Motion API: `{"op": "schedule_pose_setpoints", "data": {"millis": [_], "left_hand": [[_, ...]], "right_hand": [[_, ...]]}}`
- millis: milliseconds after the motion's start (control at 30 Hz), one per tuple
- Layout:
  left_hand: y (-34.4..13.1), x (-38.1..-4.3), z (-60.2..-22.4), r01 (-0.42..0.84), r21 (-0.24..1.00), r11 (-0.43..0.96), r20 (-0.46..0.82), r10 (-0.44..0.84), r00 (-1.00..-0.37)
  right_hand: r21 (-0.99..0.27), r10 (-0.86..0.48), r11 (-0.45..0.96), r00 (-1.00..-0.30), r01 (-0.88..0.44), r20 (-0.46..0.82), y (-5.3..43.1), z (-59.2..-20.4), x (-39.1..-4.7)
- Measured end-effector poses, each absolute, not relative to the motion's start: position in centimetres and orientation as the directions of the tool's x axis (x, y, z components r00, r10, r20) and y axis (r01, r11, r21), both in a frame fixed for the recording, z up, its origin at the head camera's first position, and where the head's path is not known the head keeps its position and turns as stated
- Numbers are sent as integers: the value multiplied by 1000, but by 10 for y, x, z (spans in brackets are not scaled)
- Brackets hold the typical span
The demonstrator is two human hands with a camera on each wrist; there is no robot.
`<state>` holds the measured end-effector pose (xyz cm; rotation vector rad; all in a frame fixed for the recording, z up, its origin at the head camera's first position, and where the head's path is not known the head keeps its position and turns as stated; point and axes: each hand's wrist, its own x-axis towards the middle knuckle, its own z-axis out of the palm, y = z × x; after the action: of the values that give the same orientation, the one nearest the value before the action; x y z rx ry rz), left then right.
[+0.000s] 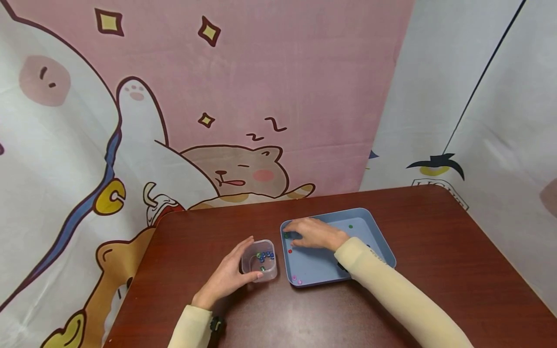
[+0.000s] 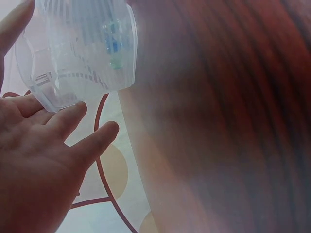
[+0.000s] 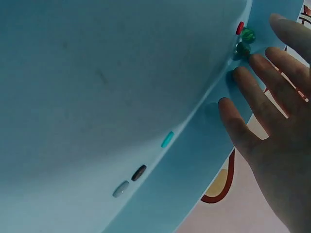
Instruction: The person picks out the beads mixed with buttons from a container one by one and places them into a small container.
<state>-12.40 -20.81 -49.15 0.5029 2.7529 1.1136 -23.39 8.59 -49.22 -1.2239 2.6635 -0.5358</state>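
My left hand grips a clear plastic cup from the left, thumb at its near side and fingers along its far side. Blue and green marbles lie in the cup's bottom. Over the far left corner of a blue tray is my right hand, nothing in its grasp. In the right wrist view its fingers are spread and fairly straight, with fingertips close by two green marbles in the corner. A red bead lies beside them.
Along one tray wall lie a turquoise bead, a black bead and a grey bead. Pink beads sit in the near left corner, a green one farther back. The brown table meets a printed cloth behind.
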Motion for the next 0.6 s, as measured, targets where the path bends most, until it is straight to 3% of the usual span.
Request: {"op": "schedule_pose_setpoints", "data": {"millis": [600], "left_hand": [[-208,-124,-493,246,703,668,-4,350,-937]], "right_hand": [[-335,-745,616,-666,-713,47,84,-507,-234]]}}
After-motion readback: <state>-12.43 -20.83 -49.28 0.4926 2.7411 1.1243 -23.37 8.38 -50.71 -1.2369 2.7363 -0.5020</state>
